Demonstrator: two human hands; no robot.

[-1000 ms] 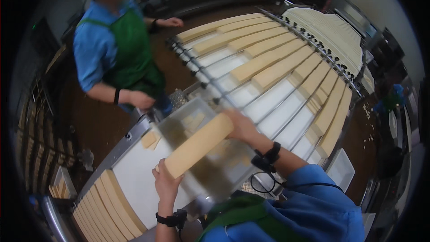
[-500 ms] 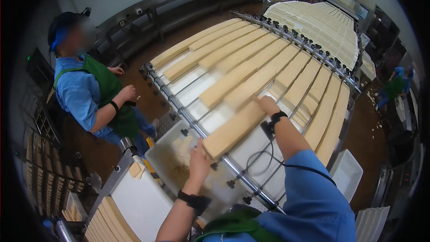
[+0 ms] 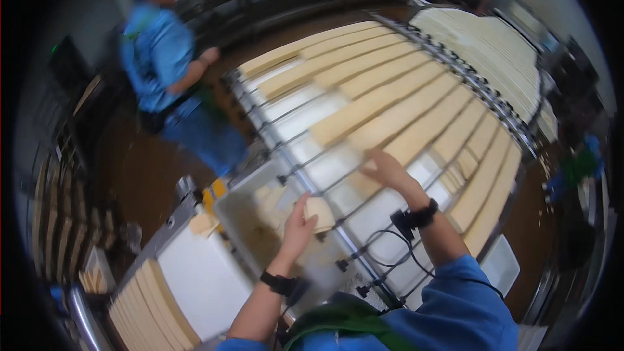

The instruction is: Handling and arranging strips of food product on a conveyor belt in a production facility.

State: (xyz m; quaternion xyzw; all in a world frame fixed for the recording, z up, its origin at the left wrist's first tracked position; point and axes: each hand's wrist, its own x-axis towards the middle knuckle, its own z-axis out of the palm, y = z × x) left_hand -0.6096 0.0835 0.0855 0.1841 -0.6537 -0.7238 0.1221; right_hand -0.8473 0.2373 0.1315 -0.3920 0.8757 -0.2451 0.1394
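My left hand [image 3: 297, 229] is closed on a small, square, pale yellow piece [image 3: 320, 213] by the metal rail at the near edge of the conveyor. To the right, my right hand [image 3: 390, 172] is over the conveyor, thumb and fingers apart, close to the near end of a long pale yellow slab [image 3: 406, 127]. Nothing shows clearly between its fingers; a blurred tan patch lies just beneath. More long slabs [image 3: 351, 114] lie side by side on the white conveyor belt [image 3: 383, 221]. I cannot make out what the slabs are made of.
Below the rail stands a white bin [image 3: 224, 205] with pale scraps. A second conveyor [image 3: 198, 279] at lower left carries several stacked strips [image 3: 146, 299]. A co-worker in blue [image 3: 159, 58] stands at left. A cable [image 3: 374, 257] loops beside my right wrist. Another white bin [image 3: 500, 270] is at right.
The short thick slab between my hands is no longer there; my left hand now has a small square piece. My right hand has loosened its grip. The co-worker has turned and moved, and the view has shifted.
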